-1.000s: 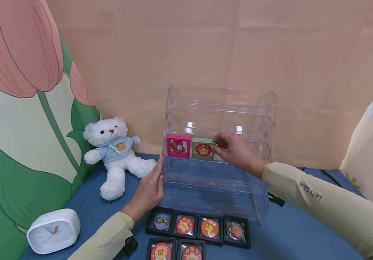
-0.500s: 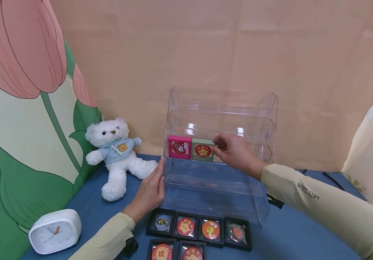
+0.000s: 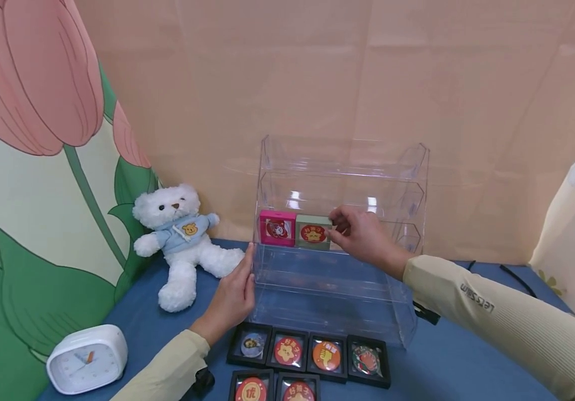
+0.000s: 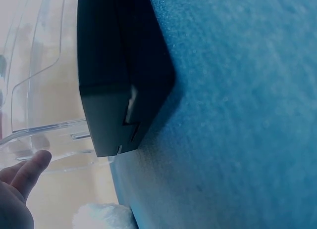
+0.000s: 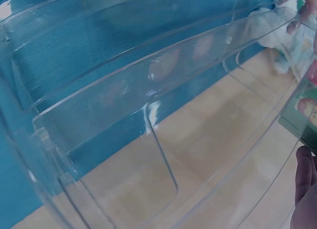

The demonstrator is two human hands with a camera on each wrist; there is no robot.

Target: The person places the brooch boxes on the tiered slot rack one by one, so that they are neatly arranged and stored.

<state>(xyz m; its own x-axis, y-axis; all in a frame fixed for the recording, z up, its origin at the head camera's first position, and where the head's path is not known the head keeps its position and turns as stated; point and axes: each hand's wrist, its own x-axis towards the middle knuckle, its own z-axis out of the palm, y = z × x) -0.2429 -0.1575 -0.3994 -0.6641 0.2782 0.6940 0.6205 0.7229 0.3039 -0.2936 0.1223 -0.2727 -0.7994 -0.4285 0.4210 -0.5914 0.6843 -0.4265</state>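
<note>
A clear plastic tiered rack [image 3: 317, 273] stands at the middle of the head view. On one of its middle tiers sits a green box [image 3: 312, 233] with a red round badge in its window, right beside a pink box [image 3: 277, 228]. My right hand [image 3: 365, 235] pinches the green box at its right edge with thumb and curled index finger; in the right wrist view the fingertips [image 5: 304, 162] are at that box's edge. My left hand [image 3: 229, 301] has its fingers straight, laid against the rack's left side; the left wrist view shows them by the clear panel.
Several black framed badges [image 3: 287, 351] lie in two rows before the rack on the blue cloth [image 3: 448, 356]. A white teddy bear [image 3: 179, 245] in a blue hoodie sits at the left, behind a white alarm clock [image 3: 87, 359]. A dark cable [image 3: 518, 280] lies at the right.
The head view has shifted slightly. Both hands and the two boxes stay where they were.
</note>
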